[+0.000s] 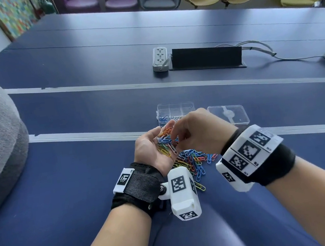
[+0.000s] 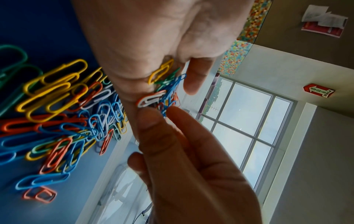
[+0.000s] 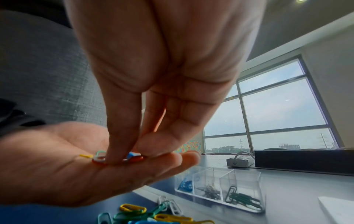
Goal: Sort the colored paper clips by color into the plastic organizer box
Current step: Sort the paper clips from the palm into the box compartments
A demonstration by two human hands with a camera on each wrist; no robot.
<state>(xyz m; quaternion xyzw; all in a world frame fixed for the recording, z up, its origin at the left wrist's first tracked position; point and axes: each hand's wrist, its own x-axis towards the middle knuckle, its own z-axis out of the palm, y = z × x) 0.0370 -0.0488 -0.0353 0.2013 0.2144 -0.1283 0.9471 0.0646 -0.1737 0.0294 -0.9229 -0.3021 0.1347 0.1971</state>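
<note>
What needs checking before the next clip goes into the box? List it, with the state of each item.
1. Left hand cupped palm up under a handful of clips: ok.
2. Right hand fingertips down on the handful: ok.
3. Just one clip pinched: cannot tell, fingers hide it.
4. Organizer box open, lid beside it: ok.
5. Compartments one color each, blue and green: ok; middle one cannot tell.
6. Loose pile on the table, still unsorted: not ok.

Bright daylight from the window [image 3: 272,115]; wrist views bend at edges, near paper clips [image 2: 47,106] blurred.
</note>
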